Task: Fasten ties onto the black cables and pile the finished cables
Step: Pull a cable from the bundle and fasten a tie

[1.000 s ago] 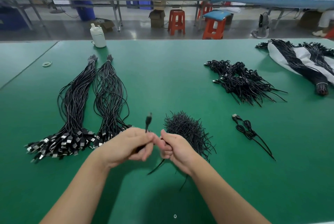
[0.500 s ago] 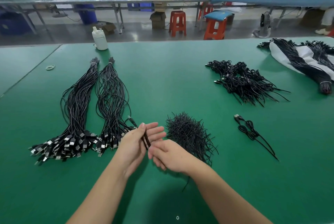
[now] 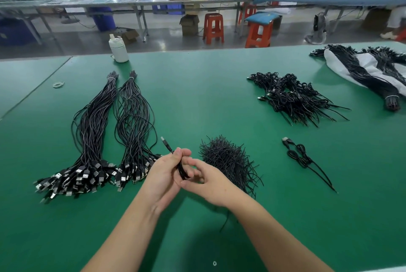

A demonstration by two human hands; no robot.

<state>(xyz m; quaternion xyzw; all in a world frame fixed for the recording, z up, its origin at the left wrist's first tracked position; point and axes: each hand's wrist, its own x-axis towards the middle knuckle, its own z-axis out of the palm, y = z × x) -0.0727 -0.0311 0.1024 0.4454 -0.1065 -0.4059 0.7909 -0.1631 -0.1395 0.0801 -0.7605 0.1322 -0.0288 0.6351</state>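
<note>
My left hand (image 3: 163, 175) holds a folded black cable (image 3: 175, 159) between thumb and fingers, its USB plug sticking up to the left. My right hand (image 3: 208, 181) pinches the same cable lower down, touching the left hand. A heap of black ties (image 3: 228, 157) lies just right of my hands. Two long bundles of untied cables (image 3: 92, 140) (image 3: 134, 129) lie to the left with plugs toward me. One tied cable (image 3: 301, 155) lies alone on the right. Further back sits a pile of tied cables (image 3: 294, 98).
The green table (image 3: 197, 96) carries a white bottle (image 3: 118, 48) at the far edge, a rubber band (image 3: 58, 84) at far left, and more cable bundles on a white sheet (image 3: 364, 69) at far right. Orange stools and benches stand beyond.
The cable plug has swung from upright to leaning left. My left fingers went from a fist to opened out around the cable, and my right hand moved in under them.
</note>
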